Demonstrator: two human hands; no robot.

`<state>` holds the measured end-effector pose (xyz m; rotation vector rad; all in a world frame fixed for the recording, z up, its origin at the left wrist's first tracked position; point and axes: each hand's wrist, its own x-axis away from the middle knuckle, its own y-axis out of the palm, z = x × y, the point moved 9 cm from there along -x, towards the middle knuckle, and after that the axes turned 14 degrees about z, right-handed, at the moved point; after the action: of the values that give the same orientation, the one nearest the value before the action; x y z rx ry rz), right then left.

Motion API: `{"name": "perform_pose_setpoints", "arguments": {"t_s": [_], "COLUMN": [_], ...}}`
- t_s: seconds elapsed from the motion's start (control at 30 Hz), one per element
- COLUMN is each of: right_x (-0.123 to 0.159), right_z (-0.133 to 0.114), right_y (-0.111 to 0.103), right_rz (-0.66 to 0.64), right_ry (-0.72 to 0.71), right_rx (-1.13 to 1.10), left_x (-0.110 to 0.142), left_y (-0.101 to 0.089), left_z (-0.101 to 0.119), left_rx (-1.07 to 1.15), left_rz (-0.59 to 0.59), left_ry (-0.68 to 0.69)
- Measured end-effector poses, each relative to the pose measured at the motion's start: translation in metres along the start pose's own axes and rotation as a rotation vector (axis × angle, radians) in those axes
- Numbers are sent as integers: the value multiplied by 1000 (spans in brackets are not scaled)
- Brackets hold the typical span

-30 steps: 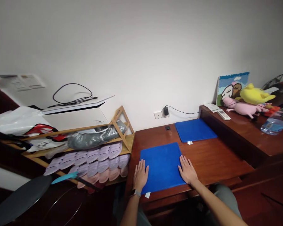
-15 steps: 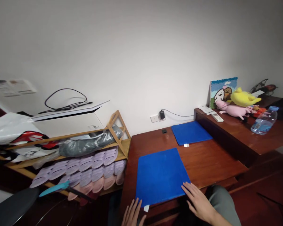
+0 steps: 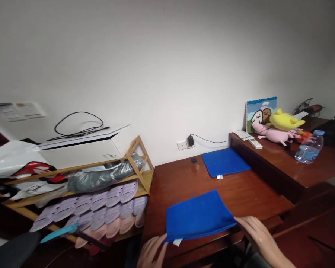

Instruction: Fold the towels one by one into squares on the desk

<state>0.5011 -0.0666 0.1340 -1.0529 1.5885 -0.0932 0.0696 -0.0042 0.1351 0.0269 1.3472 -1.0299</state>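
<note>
Leftward of blue cloth (image 3: 198, 216), bundle (image 3: 100, 180) in plastic (image 3: 52, 196)

Looks like a home, or a similar lived-in room. Suggested by rows of lilac and pink slippers (image 3: 82, 204) on a wooden rack (image 3: 147, 177) beyond the left edge of the table (image 3: 178, 182). Borne out by yellow and pink plush toys (image 3: 284, 121) toward the back-left corner of the higher table (image 3: 276, 160), in front of a picture of cartoon dogs (image 3: 262, 108). Fits, too, with a remote control (image 3: 255, 143) close to that left edge and a charger (image 3: 190, 140) plugged in at the wall (image 3: 167, 74).
</note>
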Motion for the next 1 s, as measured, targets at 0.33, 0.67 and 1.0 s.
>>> {"name": "perform_pose_setpoints", "arguments": {"t_s": [0.33, 0.67, 1.0], "right_x": [-67, -83, -183], "right_z": [10, 26, 157], "right_y": [-124, -190, -135], "right_rz": [109, 80, 114], "right_ry": [-104, -25, 101], "right_rx": [148, 168, 192], "left_x": [-148, -183, -276], "left_y": [-4, 4, 171], "left_z": [75, 120, 103], "left_rx": [294, 455, 628], "left_rz": [-37, -197, -424], "left_ry": [-149, -131, -365]}}
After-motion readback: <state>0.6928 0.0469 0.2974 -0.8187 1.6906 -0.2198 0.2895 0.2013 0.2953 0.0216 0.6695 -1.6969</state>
